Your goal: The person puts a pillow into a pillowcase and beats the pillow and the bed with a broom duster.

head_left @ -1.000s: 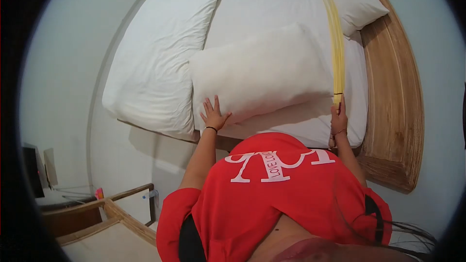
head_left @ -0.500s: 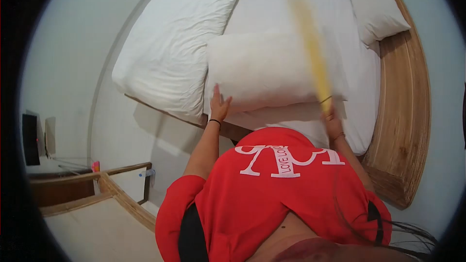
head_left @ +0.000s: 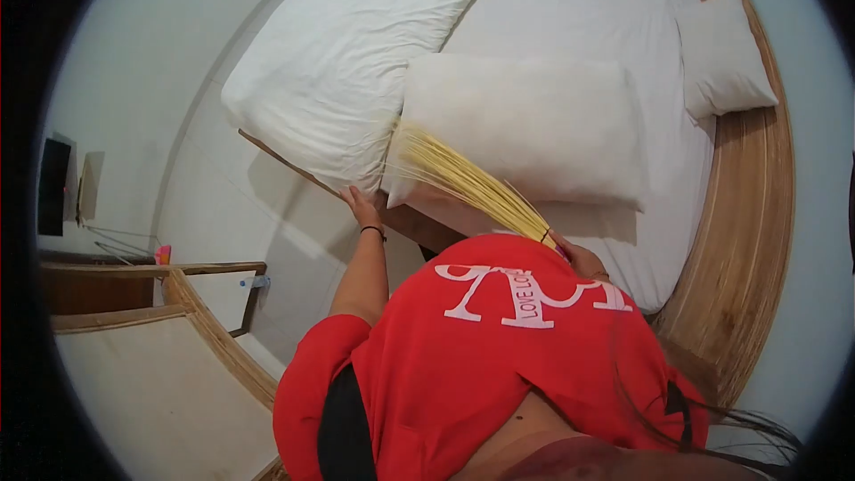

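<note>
My right hand (head_left: 583,260), close to my red shirt, is wrapped round the bound end of a yellow stick broom (head_left: 476,180). The broom's loose bristles fan leftward across the front of a large white pillow (head_left: 534,120) lying on the bed. My left hand (head_left: 363,209) holds nothing; its fingers are stretched out at the bed's edge, right by the lower corner of the folded white duvet (head_left: 338,80). The right fingers are partly hidden by the broom and shirt.
A smaller pillow (head_left: 726,58) leans by the wooden headboard (head_left: 744,178) on the right. White sheet (head_left: 570,0) covers the mattress. At lower left stands wooden furniture (head_left: 214,330) with a pale top, and a dark screen (head_left: 53,187) hangs on the wall.
The broom has swung from upright, over the pillow's right part, down to the left. My left hand has moved from the pillow's corner to the duvet's corner. My right hand has drawn nearer my body.
</note>
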Motion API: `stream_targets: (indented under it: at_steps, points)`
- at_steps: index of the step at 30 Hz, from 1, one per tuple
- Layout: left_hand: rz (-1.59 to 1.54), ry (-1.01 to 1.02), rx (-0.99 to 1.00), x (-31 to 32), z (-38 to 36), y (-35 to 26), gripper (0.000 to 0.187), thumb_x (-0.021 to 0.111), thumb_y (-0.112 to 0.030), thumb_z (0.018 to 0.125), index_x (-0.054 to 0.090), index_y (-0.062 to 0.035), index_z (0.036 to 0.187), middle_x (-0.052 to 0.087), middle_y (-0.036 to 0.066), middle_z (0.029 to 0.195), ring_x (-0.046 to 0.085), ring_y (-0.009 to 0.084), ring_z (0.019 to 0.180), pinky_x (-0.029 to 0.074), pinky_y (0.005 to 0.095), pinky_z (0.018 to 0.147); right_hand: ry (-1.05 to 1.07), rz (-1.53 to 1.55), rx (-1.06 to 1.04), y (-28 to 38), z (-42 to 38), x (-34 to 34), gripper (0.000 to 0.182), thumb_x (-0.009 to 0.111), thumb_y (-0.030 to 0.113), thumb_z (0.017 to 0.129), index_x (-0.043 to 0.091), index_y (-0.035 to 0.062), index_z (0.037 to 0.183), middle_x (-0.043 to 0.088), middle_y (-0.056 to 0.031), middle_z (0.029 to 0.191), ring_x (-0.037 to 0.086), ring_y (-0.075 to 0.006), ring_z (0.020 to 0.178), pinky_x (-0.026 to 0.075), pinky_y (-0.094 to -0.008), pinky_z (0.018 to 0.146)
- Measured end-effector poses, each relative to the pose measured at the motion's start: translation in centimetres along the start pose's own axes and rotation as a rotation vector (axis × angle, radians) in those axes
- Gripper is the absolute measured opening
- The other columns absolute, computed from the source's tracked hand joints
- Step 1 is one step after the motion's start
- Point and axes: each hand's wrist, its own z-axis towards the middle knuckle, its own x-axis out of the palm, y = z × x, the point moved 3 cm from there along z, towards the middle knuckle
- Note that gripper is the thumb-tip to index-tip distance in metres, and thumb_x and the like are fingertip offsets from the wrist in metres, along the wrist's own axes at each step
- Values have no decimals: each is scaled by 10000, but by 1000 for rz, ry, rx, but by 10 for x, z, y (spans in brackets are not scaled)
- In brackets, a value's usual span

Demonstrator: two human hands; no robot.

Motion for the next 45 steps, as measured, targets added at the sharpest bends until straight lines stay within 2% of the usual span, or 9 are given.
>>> stream_targets:
  at_steps: [11, 18, 22, 26, 30, 34, 37, 43, 45]
  points:
    - [311, -2, 113, 12, 3, 2, 752, 366, -499, 932, 36, -57, 1444, 130, 191, 1485, 205, 323, 1350, 186, 362, 1083, 150, -170, -58, -6, 1, 13, 569, 593, 332, 845, 360, 333, 1363, 611, -142, 1072, 600, -313, 939, 469, -357, 818]
    - [579, 274, 451, 72, 9, -16, 845, 539, -459, 861, 72, -62, 1442, 154, 262, 1454, 203, 382, 1339, 212, 391, 1074, -294, 122, -4, 19, -7, -13, 543, 578, 320, 811, 422, 267, 1329, 612, -177, 1012, 603, -316, 930, 472, -389, 801]
    - [1039, 645, 806, 119, -10, -30, 959, 656, -499, 741, 110, -156, 1451, 130, 273, 1452, 171, 418, 1338, 230, 454, 1058, -317, -8, 613, -59, -31, -33, 556, 550, 450, 819, 440, 190, 1297, 600, -220, 1050, 576, -375, 967, 456, -449, 803]
    - [1222, 839, 602, 135, -14, -34, 987, 679, -546, 688, 122, -257, 1451, 28, 251, 1477, 37, 385, 1376, 153, 655, 991, -898, 681, 917, -119, -81, -32, 596, 527, 360, 890, 286, 177, 1403, 574, -147, 1163, 599, -272, 933, 485, -354, 763]
    - [1281, 857, 686, 152, -16, -65, 1074, 698, -595, 627, 99, -262, 1454, -26, 236, 1485, -20, 373, 1382, 67, 683, 986, -1277, 136, 352, -38, -84, -21, 545, 596, 252, 861, 388, 129, 1350, 612, -121, 929, 587, -161, 681, 488, -294, 591]
    - [1257, 1019, 841, 186, -21, -79, 1160, 724, -627, 561, 78, -267, 1455, -65, 239, 1483, -42, 376, 1381, 18, 688, 985, -805, -70, 236, 70, -75, -21, 607, 647, 255, 790, 404, 156, 1338, 621, -137, 955, 593, -346, 873, 462, -400, 798]
    - [1519, 1243, 886, 199, -42, -79, 1227, 738, -637, 529, 30, -256, 1455, -88, 249, 1476, -79, 416, 1366, 35, 711, 963, -550, -15, 714, 3, -60, -19, 593, 624, 328, 804, 404, 194, 1339, 617, -167, 1046, 590, -344, 953, 454, -405, 839]
    - [1693, 1314, 801, 192, -38, -48, 1254, 743, -616, 551, -73, -281, 1443, -153, 241, 1467, -166, 410, 1351, -46, 715, 950, -1136, 295, 457, 66, -60, -10, 624, 569, 374, 840, 289, 285, 1391, 578, -197, 1127, 576, -352, 1003, 463, -398, 845]
    - [1704, 1327, 770, 195, -36, -45, 1250, 740, -611, 562, -91, -289, 1439, -172, 230, 1467, -181, 397, 1352, -69, 704, 957, -866, 72, 550, 90, -70, 7, 629, 557, 390, 847, 267, 301, 1398, 572, -196, 1134, 573, -360, 1003, 466, -404, 839]
